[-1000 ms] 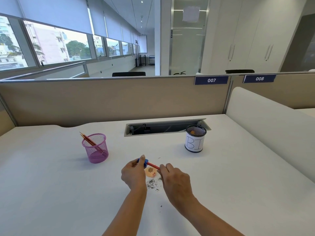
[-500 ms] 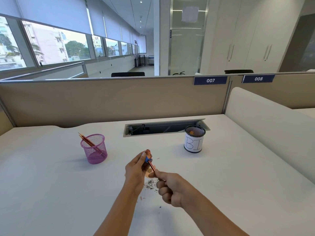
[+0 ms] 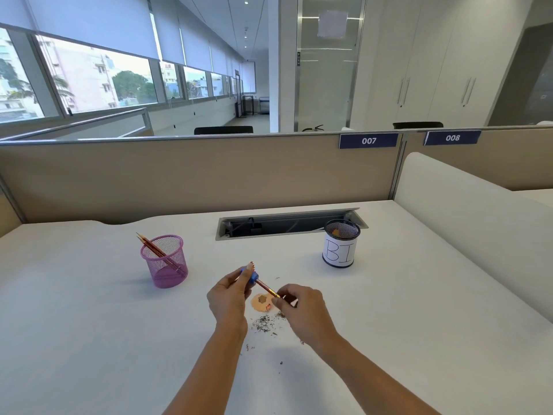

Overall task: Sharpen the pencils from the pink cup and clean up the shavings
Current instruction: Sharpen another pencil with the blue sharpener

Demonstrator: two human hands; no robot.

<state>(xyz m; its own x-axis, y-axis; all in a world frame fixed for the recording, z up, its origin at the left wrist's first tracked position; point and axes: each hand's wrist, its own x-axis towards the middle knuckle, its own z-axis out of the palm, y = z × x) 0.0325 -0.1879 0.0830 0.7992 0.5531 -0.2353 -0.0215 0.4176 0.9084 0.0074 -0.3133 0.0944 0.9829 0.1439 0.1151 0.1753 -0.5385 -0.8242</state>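
Pencil [image 3: 266,287] is slanting across the centre of the frame above the white desk [image 3: 89,339], its tip sitting in a blue sharpener [image 3: 253,277] that the left hand [image 3: 229,301] is pinching, while the right hand [image 3: 302,310] is gripping its lower end. An orange shaving curl [image 3: 262,302] and dark dust [image 3: 266,322] are lying beneath. Left of centre, the pink mesh cup [image 3: 164,265] is holding more pencils [image 3: 149,245].

One head-worn view faces forward and down, close over left hand [image 3: 229,298], right hand [image 3: 302,308] and desk [image 3: 89,339]; edges seemingly bowed.
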